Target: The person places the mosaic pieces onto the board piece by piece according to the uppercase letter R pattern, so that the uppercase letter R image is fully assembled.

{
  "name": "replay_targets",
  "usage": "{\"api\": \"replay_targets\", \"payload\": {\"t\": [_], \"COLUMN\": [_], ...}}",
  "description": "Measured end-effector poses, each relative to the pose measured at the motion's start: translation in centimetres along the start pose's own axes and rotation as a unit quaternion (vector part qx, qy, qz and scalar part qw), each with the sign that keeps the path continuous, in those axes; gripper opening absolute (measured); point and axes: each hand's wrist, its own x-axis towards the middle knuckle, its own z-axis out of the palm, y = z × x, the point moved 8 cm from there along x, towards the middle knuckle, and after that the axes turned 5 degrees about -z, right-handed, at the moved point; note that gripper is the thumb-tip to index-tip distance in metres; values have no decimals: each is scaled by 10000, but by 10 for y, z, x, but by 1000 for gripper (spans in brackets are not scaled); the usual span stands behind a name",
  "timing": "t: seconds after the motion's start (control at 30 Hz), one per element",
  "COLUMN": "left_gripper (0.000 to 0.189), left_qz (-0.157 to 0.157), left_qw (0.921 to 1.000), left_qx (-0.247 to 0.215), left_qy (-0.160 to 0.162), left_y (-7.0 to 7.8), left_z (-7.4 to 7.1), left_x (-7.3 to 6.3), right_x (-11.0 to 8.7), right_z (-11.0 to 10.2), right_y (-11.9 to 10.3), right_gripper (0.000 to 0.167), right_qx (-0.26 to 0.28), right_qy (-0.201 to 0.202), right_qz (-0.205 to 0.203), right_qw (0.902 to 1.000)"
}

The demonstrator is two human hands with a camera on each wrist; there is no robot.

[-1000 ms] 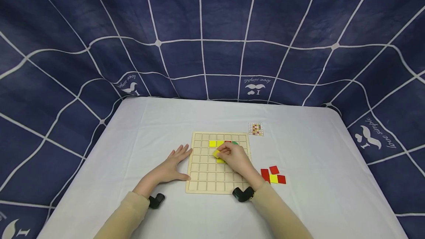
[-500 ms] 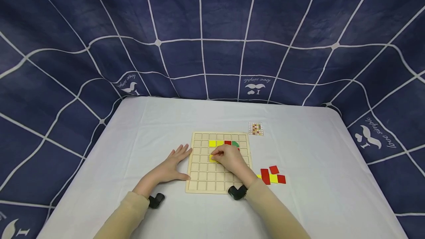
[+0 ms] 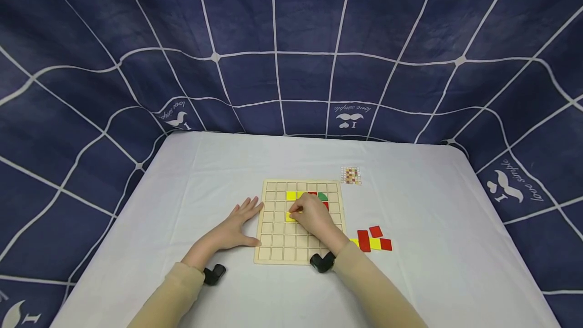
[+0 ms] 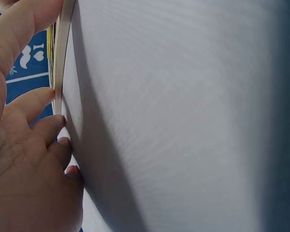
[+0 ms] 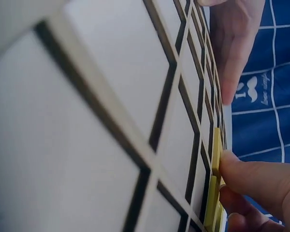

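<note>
a yellow tile (image 3: pixel 290 217) lies on the wooden grid board (image 3: pixel 278 241), left of the board's middle, partly covered by fingertips. the right hand (image 3: pixel 314 213) pinches it, thumb and fingers bent close together with little gap between them; in the right wrist view a second yellow tile (image 5: pixel 211 205) sits right against it. the left hand (image 3: pixel 234 227) is spread wide and grips nothing, its fingertips touching the left edge of the board. farther up the board a row runs from left to right: two yellow squares (image 3: pixel 291 196), a red square (image 3: pixel 312 194) partly hidden by the knuckles, and a green rounded piece (image 3: pixel 322 197), with another red piece (image 3: pixel 326 206) just nearer than the green one. to the right of the board, loose red and yellow tiles (image 3: pixel 375 244) lie in a small cluster, partly behind the right sleeve (image 3: pixel 373 282). a small patterned card (image 3: pixel 351 175) lies beyond the board's far right corner on the white-covered tabletop (image 3: pixel 214 176), and a blue curtain (image 3: pixel 246 80) with white lines hangs behind
</note>
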Motion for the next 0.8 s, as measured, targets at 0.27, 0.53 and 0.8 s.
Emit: {"api": "replay_targets", "payload": {"t": [0.27, 0.53, 0.8], "left_gripper": [104, 104, 103], "left_qz": [-9, -8, -13], "left_qw": [10000, 10000, 10000], "left_qx": [1, -5, -52], "left_qy": [-17, -6, 25], "left_y": [-1, 0, 0], "left_z": [1, 1, 0], "left_x": [2, 3, 1], "right_x": [-7, -23, -49], "right_z": [-2, -44, -89], "right_y": [4, 35, 89], "right_gripper": [17, 20, 27], "right_qx": [465, 1199, 1280], "right_qy": [-187, 144, 404], "right_qz": [274, 880, 1480], "right_qw": [9984, 9888, 9798]}}
